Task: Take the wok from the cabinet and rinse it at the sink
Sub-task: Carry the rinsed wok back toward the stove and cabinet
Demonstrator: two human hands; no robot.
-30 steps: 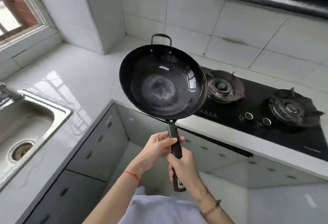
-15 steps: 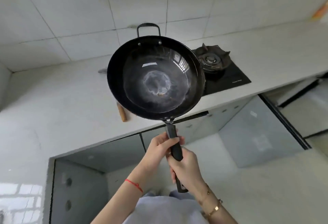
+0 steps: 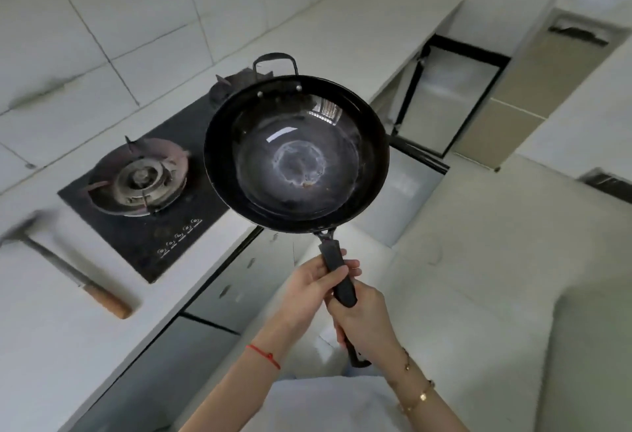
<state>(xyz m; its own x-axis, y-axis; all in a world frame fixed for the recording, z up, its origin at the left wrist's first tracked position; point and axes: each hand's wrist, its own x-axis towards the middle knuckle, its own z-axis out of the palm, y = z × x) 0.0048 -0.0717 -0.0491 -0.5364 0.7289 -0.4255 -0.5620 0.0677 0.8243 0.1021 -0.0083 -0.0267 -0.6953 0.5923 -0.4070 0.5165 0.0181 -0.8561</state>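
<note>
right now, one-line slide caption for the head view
Both hands, left ahead of right, hold a black wok by its handle beside the gas stove.

One camera only — on my head, wide-angle, tilted forward and down. It sits close above my arms, which enter from the bottom edge. The worktop [image 3: 85,346] runs across the left of the frame, the floor [image 3: 478,277] fills the right — edges bend.
</note>
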